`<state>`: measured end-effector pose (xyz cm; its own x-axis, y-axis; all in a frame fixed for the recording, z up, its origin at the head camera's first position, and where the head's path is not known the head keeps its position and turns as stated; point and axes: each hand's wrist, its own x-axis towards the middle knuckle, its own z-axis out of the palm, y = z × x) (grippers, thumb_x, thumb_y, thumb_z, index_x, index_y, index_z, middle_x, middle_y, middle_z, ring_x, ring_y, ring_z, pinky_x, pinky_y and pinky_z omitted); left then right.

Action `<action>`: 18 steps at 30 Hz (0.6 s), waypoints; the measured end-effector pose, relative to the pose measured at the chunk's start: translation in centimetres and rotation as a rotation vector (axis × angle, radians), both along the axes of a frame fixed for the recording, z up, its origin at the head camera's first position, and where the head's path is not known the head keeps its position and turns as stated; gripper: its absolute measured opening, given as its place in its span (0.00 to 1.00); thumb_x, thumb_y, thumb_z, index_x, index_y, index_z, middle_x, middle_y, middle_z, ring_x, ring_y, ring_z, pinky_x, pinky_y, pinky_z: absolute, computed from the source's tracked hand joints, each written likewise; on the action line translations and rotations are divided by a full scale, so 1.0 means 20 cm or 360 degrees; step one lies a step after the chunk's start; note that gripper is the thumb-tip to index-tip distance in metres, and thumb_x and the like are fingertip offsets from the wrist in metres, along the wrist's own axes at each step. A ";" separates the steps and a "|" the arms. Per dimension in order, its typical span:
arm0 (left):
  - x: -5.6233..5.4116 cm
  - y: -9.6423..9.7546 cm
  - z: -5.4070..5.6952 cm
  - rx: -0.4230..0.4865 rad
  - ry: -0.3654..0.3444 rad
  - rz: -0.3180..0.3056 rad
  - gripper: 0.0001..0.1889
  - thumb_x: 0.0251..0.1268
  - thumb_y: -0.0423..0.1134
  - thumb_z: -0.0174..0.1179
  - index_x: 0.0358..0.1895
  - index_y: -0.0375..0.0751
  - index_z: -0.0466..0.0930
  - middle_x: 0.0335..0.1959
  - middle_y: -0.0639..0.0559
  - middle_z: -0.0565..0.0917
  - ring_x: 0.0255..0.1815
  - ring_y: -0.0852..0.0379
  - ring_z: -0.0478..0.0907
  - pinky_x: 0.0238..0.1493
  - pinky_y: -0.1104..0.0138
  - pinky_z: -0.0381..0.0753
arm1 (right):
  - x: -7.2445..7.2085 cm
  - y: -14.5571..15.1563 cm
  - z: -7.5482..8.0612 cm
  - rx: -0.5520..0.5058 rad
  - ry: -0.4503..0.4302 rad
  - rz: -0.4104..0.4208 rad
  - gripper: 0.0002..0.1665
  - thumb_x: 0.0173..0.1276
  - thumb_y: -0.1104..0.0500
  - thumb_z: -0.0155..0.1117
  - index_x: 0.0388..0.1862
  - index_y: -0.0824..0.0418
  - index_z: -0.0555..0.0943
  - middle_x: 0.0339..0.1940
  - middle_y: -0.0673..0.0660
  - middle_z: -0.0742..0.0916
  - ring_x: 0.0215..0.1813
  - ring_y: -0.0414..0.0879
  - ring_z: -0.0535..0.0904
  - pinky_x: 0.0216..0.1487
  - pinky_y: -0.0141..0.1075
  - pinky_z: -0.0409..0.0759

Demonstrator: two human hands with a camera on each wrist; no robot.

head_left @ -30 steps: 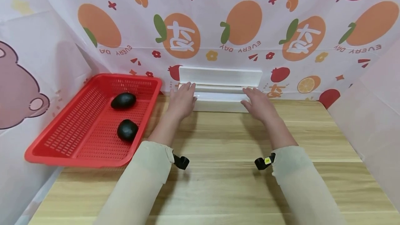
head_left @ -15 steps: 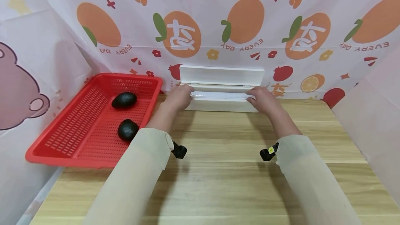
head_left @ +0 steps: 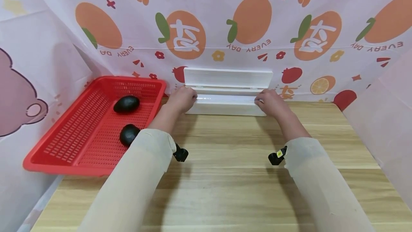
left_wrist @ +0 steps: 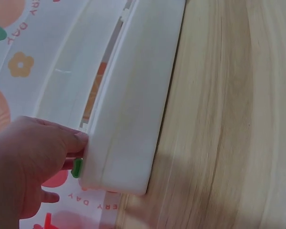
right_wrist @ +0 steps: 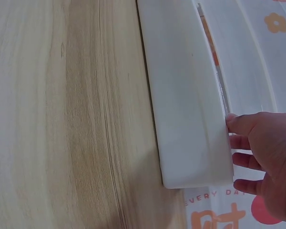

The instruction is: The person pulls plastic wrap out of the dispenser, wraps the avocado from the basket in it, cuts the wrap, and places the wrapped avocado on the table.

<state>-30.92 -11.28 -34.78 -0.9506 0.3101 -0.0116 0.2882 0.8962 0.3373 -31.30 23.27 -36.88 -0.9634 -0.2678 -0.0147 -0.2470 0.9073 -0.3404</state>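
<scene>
A long white box [head_left: 225,109] that looks like a cling film dispenser stands at the back of the table against the printed cloth. Its lid [head_left: 228,78] is raised, and a shiny, whitish roll [head_left: 225,98] shows inside. My left hand [head_left: 182,99] grips the box's left end, fingers curled, thumb at the upper edge in the left wrist view. Beside those fingers shows a small green piece [left_wrist: 76,168]. At the right end my right hand [head_left: 271,102] grips likewise, its thumb [right_wrist: 233,121] on the opening's edge. Whether the fingertips also pinch film is hidden.
A red plastic basket [head_left: 77,169] stands at the left, holding two dark avocado-like fruits [head_left: 127,104]. Printed cloth walls [head_left: 244,56] enclose the back and both sides. The wooden tabletop [head_left: 225,189] spreads between and in front of my forearms.
My hands have shifted outward to the box's ends, and their fingers, first extended over the opening, are now curled there. The box and its raised lid stay about where they were.
</scene>
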 end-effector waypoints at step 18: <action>-0.05 -0.02 -0.04 0.0019 0.0076 -0.0037 0.11 0.66 0.37 0.60 0.50 0.44 0.82 0.40 0.49 0.80 0.43 0.49 0.73 0.56 0.55 0.73 | -0.05 0.00 -0.03 -0.0051 0.0021 -0.0070 0.16 0.74 0.57 0.58 0.56 0.62 0.82 0.46 0.61 0.82 0.51 0.56 0.69 0.57 0.50 0.74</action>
<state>-31.97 -11.71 -35.55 -0.9426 0.3319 0.0378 0.3250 0.8850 0.3335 -32.22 23.34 -37.56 -0.9743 -0.2253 0.0060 -0.2118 0.9059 -0.3667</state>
